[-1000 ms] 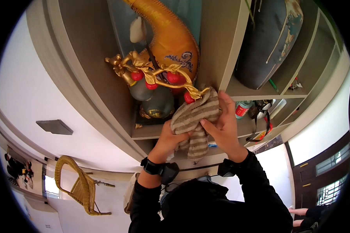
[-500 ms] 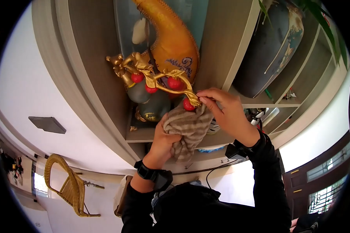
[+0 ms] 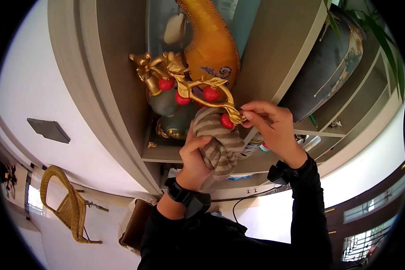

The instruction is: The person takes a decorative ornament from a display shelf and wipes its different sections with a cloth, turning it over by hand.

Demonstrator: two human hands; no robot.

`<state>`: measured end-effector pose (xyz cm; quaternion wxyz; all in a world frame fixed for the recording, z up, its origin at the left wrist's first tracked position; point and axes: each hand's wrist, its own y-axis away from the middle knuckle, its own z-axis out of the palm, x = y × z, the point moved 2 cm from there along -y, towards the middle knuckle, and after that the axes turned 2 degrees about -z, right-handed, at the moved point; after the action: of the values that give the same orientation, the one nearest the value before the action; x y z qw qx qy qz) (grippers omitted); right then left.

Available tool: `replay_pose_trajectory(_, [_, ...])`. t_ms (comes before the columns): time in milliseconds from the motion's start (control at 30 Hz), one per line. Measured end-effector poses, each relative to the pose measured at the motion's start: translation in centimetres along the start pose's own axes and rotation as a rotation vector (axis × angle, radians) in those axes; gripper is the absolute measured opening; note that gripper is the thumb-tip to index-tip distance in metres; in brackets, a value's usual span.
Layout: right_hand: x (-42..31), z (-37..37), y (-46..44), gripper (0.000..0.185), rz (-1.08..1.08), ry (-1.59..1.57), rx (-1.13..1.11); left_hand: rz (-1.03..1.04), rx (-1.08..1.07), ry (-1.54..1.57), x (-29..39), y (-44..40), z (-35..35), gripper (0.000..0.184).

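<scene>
My left hand is closed around a brown-and-beige striped cloth, bunched just below the branch. Between its thumb and fingertips, my right hand pinches the leafy right tip of a golden branch. Round red fruits hang along this branch; the rightmost red fruit rests close against the cloth. At the branch's left end is a golden bear-like figure. Behind and below it stands a dark grey-green gourd-shaped ornament, partly hidden by the branch and my left hand.
An orange horn-shaped leather piece stands behind in the same shelf compartment. To the right, a large dark vase fills another compartment, with green leaves above. A wicker chair and an open box are on the floor.
My left hand has gathered the cloth into a tighter bunch, drawn away from my right fingers. My right hand keeps its pinch at the branch tip. The whole view has shifted slightly.
</scene>
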<state>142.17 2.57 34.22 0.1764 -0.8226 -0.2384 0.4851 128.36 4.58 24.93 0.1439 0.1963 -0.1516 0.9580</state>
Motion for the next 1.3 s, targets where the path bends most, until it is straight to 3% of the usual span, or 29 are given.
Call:
replay_pose_trajectory(33, [0.0, 0.0, 0.0, 0.015, -0.001, 0.001, -0.007, 0.005, 0.003, 0.004, 0.1, 0.0, 0.0, 0.052])
replay_pose_trajectory(100, [0.1, 0.1, 0.0, 0.018, 0.024, -0.014, 0.008, -0.163, -0.067, 0.453, -0.1, 0.2, 0.1, 0.053])
replay_pose_trajectory(233, [-0.4, -0.1, -0.1, 0.020, -0.149, 0.085, -0.053, -0.176, -0.087, 0.573, -1.4, 0.3, -0.6, 0.055])
replay_pose_trajectory(300, [-0.6, -0.1, -0.2, 0.019, -0.171, 0.161, -0.100, -0.026, -0.099, 0.270, -1.4, 0.7, 0.2, 0.054])
replay_pose_trajectory(367, [-0.9, -0.1, -0.2, 0.018, -0.144, 0.167, -0.088, -0.042, -0.141, 0.344, -1.4, 0.6, 0.7, 0.053])
replay_pose_trajectory(433, [-0.9, -0.1, -0.2, 0.016, -0.118, 0.171, -0.072, -0.036, 0.002, 0.177, -1.4, 0.5, 0.9, 0.054])
replay_pose_trajectory(500, [-0.6, 0.0, -0.1, 0.015, -0.055, 0.151, -0.046, 0.017, -0.013, 0.192, -1.2, 0.0, 2.0, 0.052])
replay_pose_trajectory(633, [-0.4, 0.1, -0.1, 0.015, -0.049, 0.153, -0.011, 0.199, 0.004, -0.051, -1.2, -0.6, 2.7, 0.039])
replay_pose_trajectory(700, [-0.2, 0.0, 0.0, 0.017, -0.044, 0.073, 0.021, 0.375, 0.089, -0.339, -1.3, -0.6, 2.7, 0.034])
replay_pose_trajectory(833, [-0.1, 0.2, 0.0, 0.016, -0.039, 0.069, 0.024, 0.437, 0.164, -0.410, -1.3, -0.5, 2.8, 0.028])
replay_pose_trajectory(1100, [-0.5, 0.2, 0.1, 0.015, -0.034, 0.095, -0.007, 0.251, 0.218, -0.167, -0.5, -0.8, 2.8, 0.023])
replay_pose_trajectory(1233, [-0.2, 0.2, 0.0, 0.015, -0.033, 0.062, -0.022, 0.090, 0.170, -0.012, -0.4, -1.2, 2.3, 0.027])
replay_pose_trajectory(1300, [-0.2, 0.2, 0.1, 0.016, -0.033, 0.044, -0.018, -0.112, 0.149, 0.137, -0.8, -1.2, 1.9, 0.025])
